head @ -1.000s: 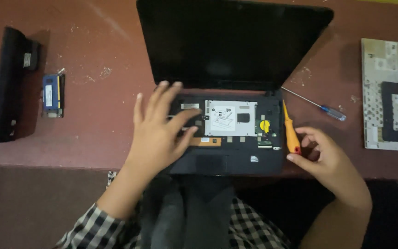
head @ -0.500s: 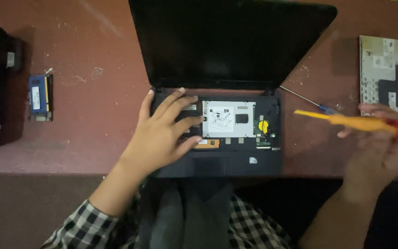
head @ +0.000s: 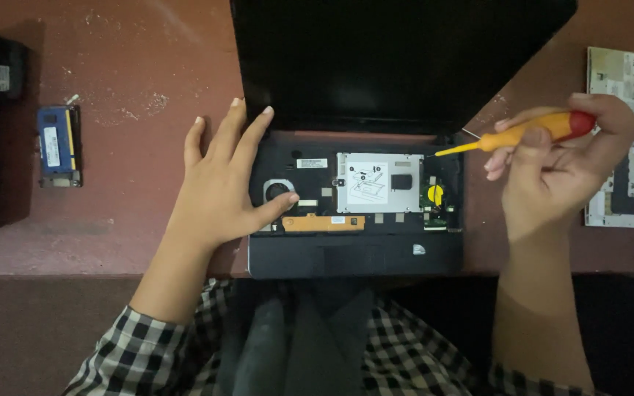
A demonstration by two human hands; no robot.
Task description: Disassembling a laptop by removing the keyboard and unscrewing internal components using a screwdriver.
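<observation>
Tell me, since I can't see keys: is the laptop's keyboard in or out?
Out. The laptop shows bare inner parts; the keyboard lies apart on the table.

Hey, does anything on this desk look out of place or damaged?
Yes: the laptop lies open with its keyboard removed, internals exposed. The keyboard sits at the right edge, and a loose memory module lies left.
</observation>
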